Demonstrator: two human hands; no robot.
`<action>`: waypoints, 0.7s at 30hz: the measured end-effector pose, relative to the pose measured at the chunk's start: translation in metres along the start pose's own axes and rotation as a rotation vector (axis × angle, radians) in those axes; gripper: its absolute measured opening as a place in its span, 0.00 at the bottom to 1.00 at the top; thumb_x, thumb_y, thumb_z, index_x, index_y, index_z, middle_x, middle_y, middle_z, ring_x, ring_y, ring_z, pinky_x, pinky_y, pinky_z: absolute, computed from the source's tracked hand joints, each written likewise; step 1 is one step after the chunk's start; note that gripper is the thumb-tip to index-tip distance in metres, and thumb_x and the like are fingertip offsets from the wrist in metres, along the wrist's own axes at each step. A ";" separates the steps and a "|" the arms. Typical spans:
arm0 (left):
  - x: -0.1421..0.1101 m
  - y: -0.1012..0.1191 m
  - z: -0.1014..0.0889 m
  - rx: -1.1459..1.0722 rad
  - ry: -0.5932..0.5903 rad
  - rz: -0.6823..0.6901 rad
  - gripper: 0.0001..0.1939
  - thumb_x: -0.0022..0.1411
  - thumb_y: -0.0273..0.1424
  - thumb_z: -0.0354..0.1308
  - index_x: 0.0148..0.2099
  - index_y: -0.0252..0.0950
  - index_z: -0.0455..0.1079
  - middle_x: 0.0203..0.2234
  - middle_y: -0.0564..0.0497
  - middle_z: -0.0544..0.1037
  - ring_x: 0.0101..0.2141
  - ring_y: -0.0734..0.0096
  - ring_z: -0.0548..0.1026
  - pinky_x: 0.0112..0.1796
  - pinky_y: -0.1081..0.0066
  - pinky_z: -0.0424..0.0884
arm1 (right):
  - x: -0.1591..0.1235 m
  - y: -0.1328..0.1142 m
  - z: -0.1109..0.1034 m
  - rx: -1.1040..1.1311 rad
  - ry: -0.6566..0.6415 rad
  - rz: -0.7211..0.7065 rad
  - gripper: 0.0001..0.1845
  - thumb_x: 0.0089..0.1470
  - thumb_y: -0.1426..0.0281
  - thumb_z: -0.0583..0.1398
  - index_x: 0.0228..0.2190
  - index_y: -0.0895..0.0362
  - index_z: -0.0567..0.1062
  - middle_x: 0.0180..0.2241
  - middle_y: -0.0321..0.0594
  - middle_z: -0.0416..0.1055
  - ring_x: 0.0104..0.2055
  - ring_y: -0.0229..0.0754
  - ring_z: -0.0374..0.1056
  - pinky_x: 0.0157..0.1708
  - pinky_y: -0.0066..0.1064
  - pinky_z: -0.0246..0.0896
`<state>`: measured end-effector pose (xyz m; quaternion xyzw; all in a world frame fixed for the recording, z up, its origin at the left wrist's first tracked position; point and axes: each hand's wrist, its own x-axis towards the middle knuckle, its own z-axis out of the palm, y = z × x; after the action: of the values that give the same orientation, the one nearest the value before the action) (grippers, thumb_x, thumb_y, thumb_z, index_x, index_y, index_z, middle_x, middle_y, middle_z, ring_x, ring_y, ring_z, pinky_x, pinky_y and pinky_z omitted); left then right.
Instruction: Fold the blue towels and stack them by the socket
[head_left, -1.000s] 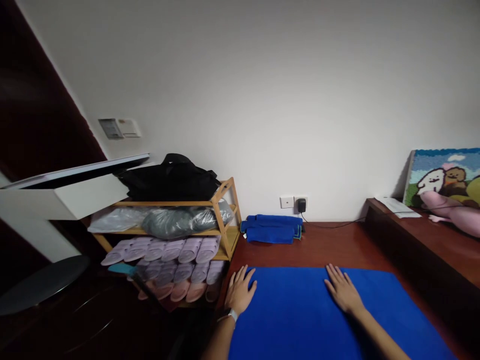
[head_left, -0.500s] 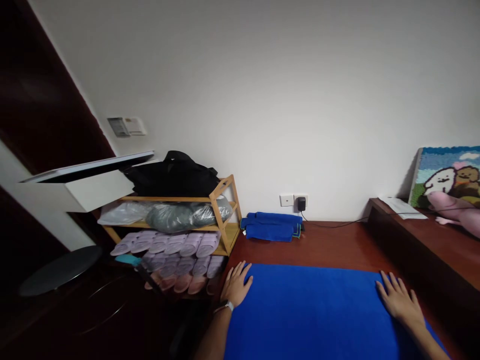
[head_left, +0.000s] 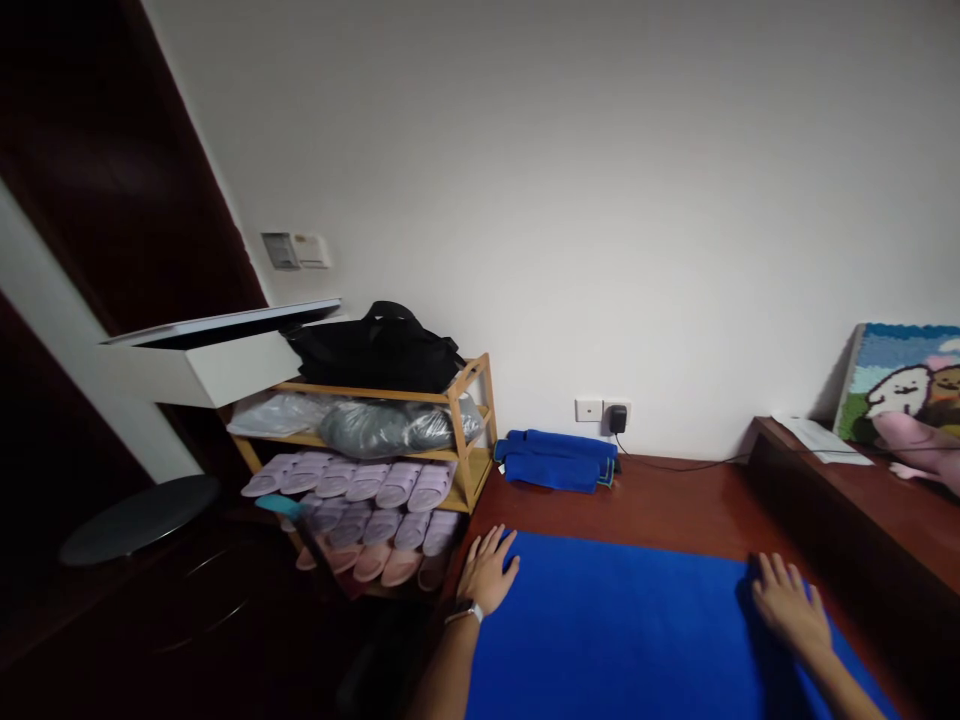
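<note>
A large blue cloth [head_left: 622, 630] lies spread flat on a reddish wooden table [head_left: 675, 505]. My left hand [head_left: 487, 575] rests flat on the cloth's far left corner, fingers spread, with a watch on the wrist. My right hand [head_left: 787, 605] lies flat near the cloth's far right corner, fingers stretched out. Neither hand holds anything. A stack of folded blue cloths [head_left: 556, 460] sits at the back of the table by the wall.
A wooden rack [head_left: 472, 440] at the left carries a black bag [head_left: 375, 350], bagged items and rows of slippers [head_left: 360, 480]. A charger [head_left: 617, 418] is plugged into the wall socket. A raised wooden ledge [head_left: 847, 500] at the right bears papers and a picture [head_left: 904, 380].
My right hand slid from the cloth's middle far edge out to its right corner. My left hand stayed at the left corner. The view swung slightly left.
</note>
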<state>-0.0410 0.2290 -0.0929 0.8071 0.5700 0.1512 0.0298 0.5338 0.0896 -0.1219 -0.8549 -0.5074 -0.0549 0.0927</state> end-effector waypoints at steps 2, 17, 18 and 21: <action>0.000 -0.001 0.002 -0.006 0.004 0.001 0.28 0.71 0.38 0.51 0.71 0.47 0.64 0.72 0.47 0.64 0.71 0.58 0.59 0.70 0.48 0.52 | -0.016 -0.057 -0.010 0.020 0.041 -0.102 0.39 0.60 0.59 0.44 0.65 0.61 0.69 0.69 0.55 0.62 0.73 0.62 0.53 0.70 0.61 0.47; -0.004 0.003 -0.006 -0.005 -0.018 -0.003 0.28 0.71 0.38 0.51 0.72 0.47 0.63 0.72 0.48 0.63 0.71 0.59 0.58 0.70 0.49 0.51 | -0.083 -0.238 -0.021 0.184 -0.282 -0.442 0.39 0.68 0.52 0.39 0.72 0.55 0.55 0.74 0.37 0.49 0.77 0.48 0.41 0.75 0.49 0.35; -0.004 0.004 -0.007 -0.009 -0.024 -0.006 0.28 0.71 0.39 0.51 0.72 0.47 0.63 0.72 0.48 0.63 0.71 0.59 0.58 0.70 0.49 0.50 | -0.075 -0.216 -0.018 0.156 -0.273 -0.408 0.40 0.67 0.52 0.39 0.72 0.55 0.55 0.74 0.37 0.49 0.77 0.48 0.41 0.75 0.49 0.35; -0.003 0.006 -0.010 -0.013 -0.042 -0.016 0.28 0.72 0.39 0.51 0.72 0.47 0.63 0.72 0.47 0.63 0.71 0.59 0.58 0.70 0.49 0.50 | -0.051 -0.133 -0.006 0.097 -0.232 -0.266 0.41 0.64 0.52 0.39 0.72 0.53 0.57 0.74 0.37 0.50 0.77 0.50 0.42 0.73 0.51 0.40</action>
<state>-0.0396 0.2227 -0.0824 0.8052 0.5748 0.1376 0.0484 0.3922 0.1070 -0.1117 -0.7755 -0.6252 0.0569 0.0664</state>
